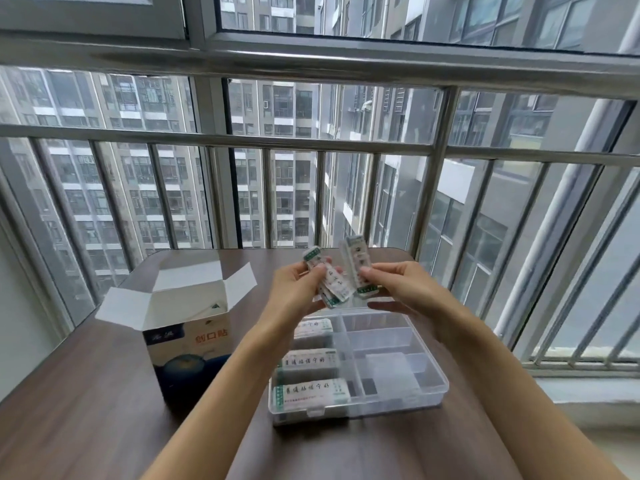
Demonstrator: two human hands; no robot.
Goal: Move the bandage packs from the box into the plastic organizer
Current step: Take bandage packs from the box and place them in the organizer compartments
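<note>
An open cardboard box (188, 344) with raised flaps stands on the left of the table. To its right lies a clear plastic organizer (398, 393); bandage packs (310, 392) fill its three left compartments. Above the organizer's far edge, my left hand (294, 289) grips a bunch of white-and-green bandage packs (332, 285). My right hand (398, 285) pinches a stack of bandage packs (358, 265), held upright. The two bunches nearly touch. What is left inside the box is mostly hidden.
The dark wooden table (86, 410) stands against a metal window railing (242, 140). The organizer's right compartments hold only clear dividers. A grey sill (588, 389) runs along the right side.
</note>
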